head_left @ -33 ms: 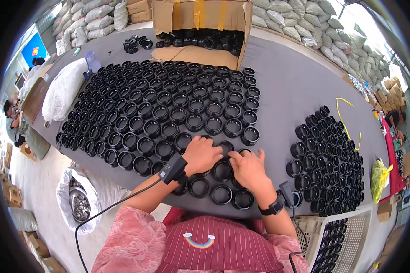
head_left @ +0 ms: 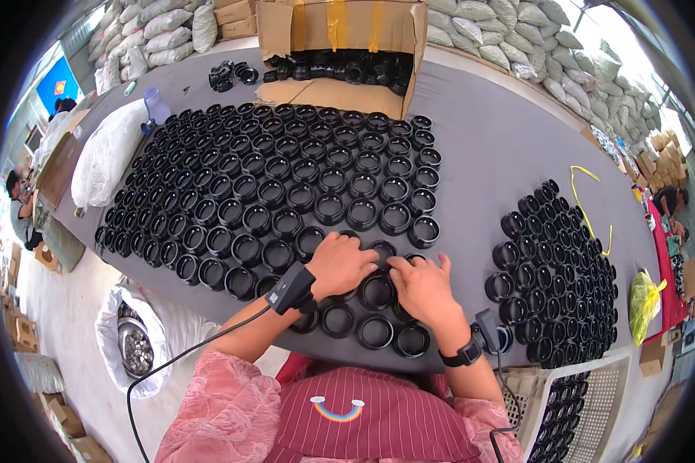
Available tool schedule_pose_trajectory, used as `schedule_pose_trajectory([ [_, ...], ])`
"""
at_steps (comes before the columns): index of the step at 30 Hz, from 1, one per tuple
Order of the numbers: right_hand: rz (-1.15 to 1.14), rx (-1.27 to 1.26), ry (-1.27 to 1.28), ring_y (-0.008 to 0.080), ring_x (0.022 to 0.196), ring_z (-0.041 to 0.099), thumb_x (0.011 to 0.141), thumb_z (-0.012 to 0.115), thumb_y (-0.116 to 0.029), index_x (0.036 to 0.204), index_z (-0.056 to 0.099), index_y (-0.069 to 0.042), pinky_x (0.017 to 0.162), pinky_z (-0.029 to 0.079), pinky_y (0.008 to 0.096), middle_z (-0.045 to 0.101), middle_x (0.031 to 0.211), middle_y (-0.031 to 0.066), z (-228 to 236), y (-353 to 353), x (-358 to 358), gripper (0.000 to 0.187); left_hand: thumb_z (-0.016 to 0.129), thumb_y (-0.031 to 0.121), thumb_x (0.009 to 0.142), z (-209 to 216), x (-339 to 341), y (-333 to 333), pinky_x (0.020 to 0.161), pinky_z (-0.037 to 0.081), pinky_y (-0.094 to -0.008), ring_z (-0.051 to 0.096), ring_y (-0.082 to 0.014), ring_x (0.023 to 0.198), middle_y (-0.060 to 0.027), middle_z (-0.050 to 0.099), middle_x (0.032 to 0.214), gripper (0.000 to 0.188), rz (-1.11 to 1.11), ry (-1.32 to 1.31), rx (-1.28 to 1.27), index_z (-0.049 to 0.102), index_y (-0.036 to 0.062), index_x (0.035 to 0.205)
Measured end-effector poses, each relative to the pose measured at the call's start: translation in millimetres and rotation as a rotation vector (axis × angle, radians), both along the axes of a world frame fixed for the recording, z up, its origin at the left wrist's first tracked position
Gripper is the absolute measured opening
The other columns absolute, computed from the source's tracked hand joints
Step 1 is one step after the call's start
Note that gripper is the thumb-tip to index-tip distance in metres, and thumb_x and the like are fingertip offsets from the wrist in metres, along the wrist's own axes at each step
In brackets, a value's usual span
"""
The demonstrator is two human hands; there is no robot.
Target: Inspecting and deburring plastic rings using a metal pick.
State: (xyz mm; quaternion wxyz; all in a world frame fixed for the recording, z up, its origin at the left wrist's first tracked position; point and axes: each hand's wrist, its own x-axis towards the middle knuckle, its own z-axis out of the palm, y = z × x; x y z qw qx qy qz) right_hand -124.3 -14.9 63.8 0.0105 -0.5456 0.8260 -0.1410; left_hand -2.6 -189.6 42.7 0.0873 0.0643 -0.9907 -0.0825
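Black rings (head_left: 330,208) stand in close rows over the grey-covered table, open side up. Both hands are among the near rows. My left hand (head_left: 341,265) is bent, its fingertips closed at the left side of a black ring (head_left: 382,251) between the hands. From the right, my right hand (head_left: 423,284) has its thumb and forefinger drawn together at the same ring, its other fingers raised. The fingers hide part of this ring and its neighbours. Just nearer to me another ring (head_left: 377,292) stands between the hands.
A second group of black rings (head_left: 552,278) stands on the right. At the back is an open cardboard box (head_left: 340,96) of black parts. A white plastic bag (head_left: 112,154) lies at the left, a yellow bag (head_left: 642,305) far right. Below the right edge sits a pale crate (head_left: 606,401).
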Motion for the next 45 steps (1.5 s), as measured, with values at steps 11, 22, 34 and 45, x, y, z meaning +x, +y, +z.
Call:
schedule_pose_trajectory([
  [11, -0.146, -0.010, 0.112, 0.0347, 0.098, 0.063, 0.095, 0.055, -0.029, 0.117, 0.067, -0.019, 0.098, 0.036, 0.0564, 0.066, 0.097, 0.0155, -4.4, -37.1, -48.9, 0.026, 0.063, 0.040, 0.089, 1.0, -54.8, -21.6, 0.076, 0.043, -0.0408, 0.060, -0.0282, 0.086, -0.0101, 0.063, 0.087, 0.028, 0.126, 0.197, -0.135, 0.071, 0.0179, 0.105],
  [22, -0.066, 0.001, 0.030, 0.0331, 0.096, 0.063, 0.096, 0.054, -0.029, 0.118, 0.066, -0.020, 0.096, 0.037, 0.0558, 0.067, 0.093, 0.0143, 19.8, -43.8, -61.6, 0.026, 0.061, 0.034, 0.092, 23.2, -57.5, -37.7, 0.079, 0.041, -0.0422, 0.059, -0.0298, 0.088, -0.0109, 0.060, 0.087, 0.029, 0.009, 0.166, 0.050, 0.069, 0.0181, 0.114],
  [34, -0.069, 0.090, -0.019, 0.0338, 0.101, 0.063, 0.097, 0.052, -0.029, 0.121, 0.062, -0.019, 0.098, 0.036, 0.0547, 0.069, 0.100, 0.0157, -7.3, -90.4, -98.1, 0.028, 0.060, 0.034, 0.093, 3.4, -93.1, -69.7, 0.084, 0.040, -0.0428, 0.062, -0.0305, 0.094, -0.0120, 0.066, 0.094, 0.032, 0.104, 0.114, 0.014, 0.064, 0.0191, 0.121],
  [45, -0.034, 0.119, 0.004, 0.0335, 0.098, 0.065, 0.097, 0.051, -0.029, 0.116, 0.067, -0.018, 0.090, 0.043, 0.0530, 0.070, 0.096, 0.0147, 12.7, -88.7, -108.4, 0.027, 0.060, 0.036, 0.093, 13.9, -102.3, -87.0, 0.085, 0.040, -0.0422, 0.061, -0.0295, 0.091, -0.0102, 0.064, 0.086, 0.030, 0.012, 0.065, 0.035, 0.069, 0.0204, 0.116],
])
